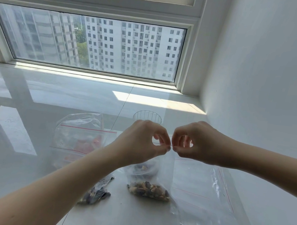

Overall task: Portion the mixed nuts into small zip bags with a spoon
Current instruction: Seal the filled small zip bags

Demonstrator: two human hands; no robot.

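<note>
Glossy white tile makes up the surface [25,152], which runs back to a wide window [89,42] looking out on tower blocks, with a plain white wall [272,72] on the right. Sun falls in a bright patch near the sill.

On the right of the surface lies a heap of large clear zip bags [206,201] with red seal lines, crumpled towards the near edge. To the left, farther back, another big clear zip bag [80,137] stands puffed up, with something red showing faintly through it. Behind the hands stands a ribbed clear plastic cup [147,116].

Both forearms reach in from the near side. The left hand [139,143] and the right hand [194,143] meet just above the middle of the surface, each pinching the top seal of a small zip bag [163,169] between thumb and forefinger, the fingertips almost touching each other. The bag hangs upright from that pinch, and mixed nuts [149,190] fill its bottom, which is down at the tile.

Partly under the left forearm lies a second small filled bag [97,194], dark nuts inside. Behind the held bag something dark with nuts in it shows dimly through the plastic; I cannot tell what it is.
</note>
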